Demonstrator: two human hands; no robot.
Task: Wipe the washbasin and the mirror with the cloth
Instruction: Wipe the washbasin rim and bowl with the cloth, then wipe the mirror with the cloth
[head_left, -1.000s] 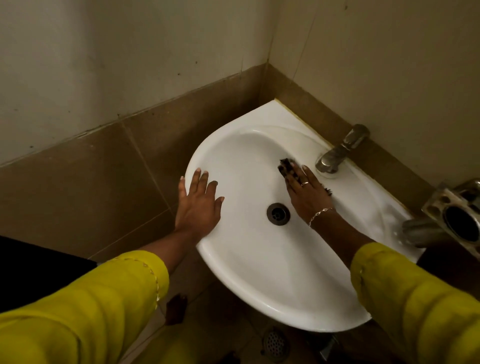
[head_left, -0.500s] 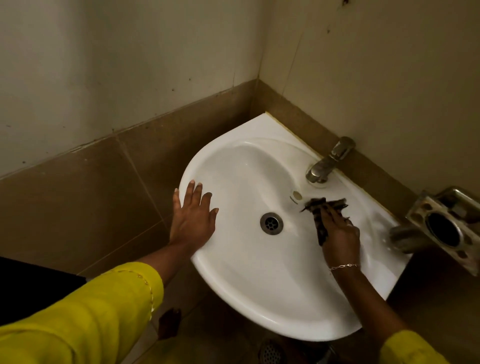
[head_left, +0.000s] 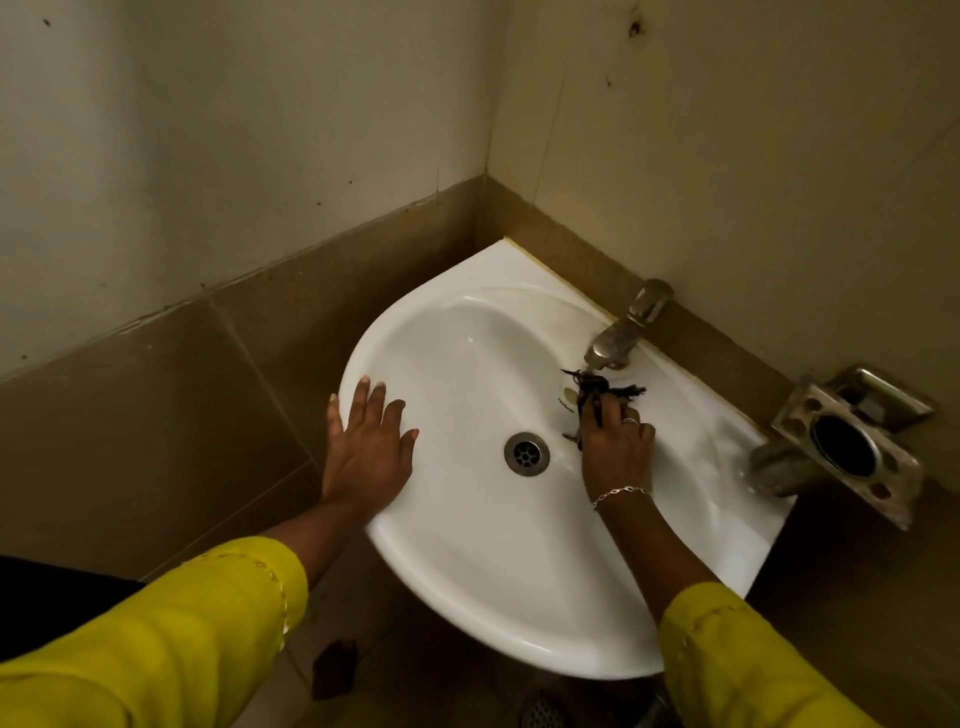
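A white corner washbasin (head_left: 467, 561) is fixed where two walls meet, with a metal drain (head_left: 527, 453) at its bottom. My right hand (head_left: 617, 451) is inside the bowl, just right of the drain, fingers closed on a small dark cloth (head_left: 597, 388) pressed against the basin wall below the tap (head_left: 621, 332). My left hand (head_left: 368, 449) lies flat, fingers spread, on the basin's left rim. No mirror is in view.
A metal wall holder (head_left: 852, 441) with a round hole juts out right of the basin. Brown tiles (head_left: 156, 415) line the lower walls. A floor drain (head_left: 543, 712) lies under the basin. Both my sleeves are yellow.
My right hand has carried the cloth from under the tap to the right side of the bowl and back up toward the tap. My left hand has stayed on the rim.
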